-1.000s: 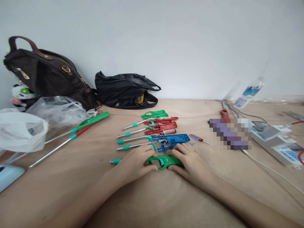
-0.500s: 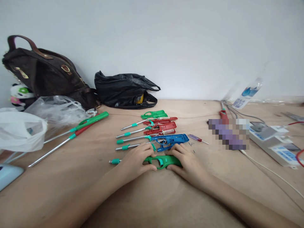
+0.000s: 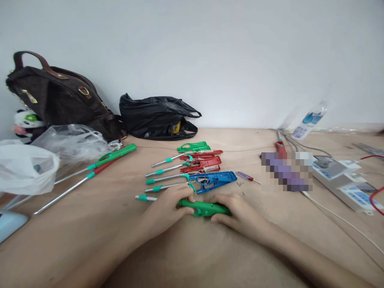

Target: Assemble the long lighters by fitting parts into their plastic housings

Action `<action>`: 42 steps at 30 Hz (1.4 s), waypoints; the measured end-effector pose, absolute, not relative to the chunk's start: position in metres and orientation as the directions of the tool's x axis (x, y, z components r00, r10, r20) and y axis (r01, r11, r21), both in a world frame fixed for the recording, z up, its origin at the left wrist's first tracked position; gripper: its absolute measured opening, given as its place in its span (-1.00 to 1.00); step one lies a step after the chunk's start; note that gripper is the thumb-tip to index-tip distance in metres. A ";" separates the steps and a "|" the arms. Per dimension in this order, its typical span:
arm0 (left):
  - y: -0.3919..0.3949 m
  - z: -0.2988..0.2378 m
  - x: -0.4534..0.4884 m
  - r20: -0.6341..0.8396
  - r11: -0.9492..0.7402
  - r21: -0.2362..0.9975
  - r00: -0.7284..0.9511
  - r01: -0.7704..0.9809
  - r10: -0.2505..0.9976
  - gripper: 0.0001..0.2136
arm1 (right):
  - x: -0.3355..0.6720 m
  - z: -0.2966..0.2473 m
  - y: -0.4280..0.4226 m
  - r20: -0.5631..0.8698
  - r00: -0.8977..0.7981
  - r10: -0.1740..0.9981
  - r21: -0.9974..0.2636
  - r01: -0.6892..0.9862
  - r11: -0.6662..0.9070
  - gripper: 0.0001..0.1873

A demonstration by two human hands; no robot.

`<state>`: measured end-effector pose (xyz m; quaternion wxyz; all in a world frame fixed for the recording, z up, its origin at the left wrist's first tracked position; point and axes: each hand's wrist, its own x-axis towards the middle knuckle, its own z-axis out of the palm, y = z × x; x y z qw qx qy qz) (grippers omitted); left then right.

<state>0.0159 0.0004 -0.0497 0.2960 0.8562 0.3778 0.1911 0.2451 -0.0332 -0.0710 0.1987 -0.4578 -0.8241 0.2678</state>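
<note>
A green long-necked gas lighter (image 3: 207,208) lies crosswise between my hands at the front of the table, its metal tube and teal tip pointing left. My left hand (image 3: 174,206) is closed around the front of its handle. The rear end is gripped by my right hand (image 3: 235,210), thumb below and fingers above. Just beyond lie opened lighters with bare wires: a blue casing (image 3: 220,181) and red casings (image 3: 207,163). Behind them rests a green casing half (image 3: 196,147). A small purple screwdriver (image 3: 245,176) lies to the right, beside several tiny screws (image 3: 239,184).
Whole lighters, one green (image 3: 118,154), lie at the left near a white plastic bag (image 3: 27,168). A dark backpack (image 3: 60,96) and a black plastic bag (image 3: 156,118) stand against the wall. On the right are a power strip (image 3: 345,186), cables and a plastic bottle (image 3: 310,120).
The green lighter has rolled in my hands, from its flat side facing up to its narrow edge showing. Both hands stay on it, and the view has shifted slightly.
</note>
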 end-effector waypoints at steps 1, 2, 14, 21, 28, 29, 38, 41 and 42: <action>0.000 -0.048 0.015 0.110 -0.538 0.656 0.637 0.530 0.763 -0.88 | 0.245 -0.070 -0.033 0.077 -0.515 0.853 -0.626 0.641 0.444 -0.76; 0.000 -0.046 0.015 0.119 -0.542 0.655 0.637 0.526 0.762 -0.89 | 0.246 -0.070 -0.033 0.074 -0.524 0.849 -0.615 0.646 0.452 -0.79; -0.003 -0.049 0.008 0.275 -0.705 0.525 0.689 0.476 0.670 -0.93 | 0.235 -0.064 -0.048 0.209 -0.546 0.811 -0.234 0.778 0.583 -0.90; -0.010 -0.049 0.008 0.278 -0.754 0.421 0.720 0.504 0.636 -0.90 | 0.226 -0.073 -0.049 0.498 -0.574 0.650 -0.041 0.733 0.679 -0.73; 0.000 -0.038 0.001 0.355 -0.868 0.188 0.792 0.460 0.496 -0.67 | 0.233 -0.075 -0.044 0.513 -0.573 0.640 -0.040 0.728 0.684 -0.61; 0.000 -0.039 0.002 0.392 -0.881 0.136 0.792 0.453 0.468 -0.64 | 0.233 -0.075 -0.045 0.508 -0.576 0.641 -0.036 0.729 0.684 -0.62; -0.014 -0.050 0.022 0.611 -0.896 -0.162 0.755 0.412 0.237 -0.69 | 0.224 -0.071 -0.052 0.532 -0.611 0.586 0.051 0.714 0.698 -0.60; -0.015 -0.049 0.023 0.639 -0.906 -0.133 0.733 0.403 0.232 -0.76 | 0.225 -0.069 -0.054 0.542 -0.596 0.592 0.048 0.726 0.686 -0.62; -0.013 -0.049 0.022 0.645 -0.909 -0.124 0.729 0.397 0.230 -0.79 | 0.226 -0.068 -0.054 0.547 -0.587 0.596 0.048 0.733 0.678 -0.62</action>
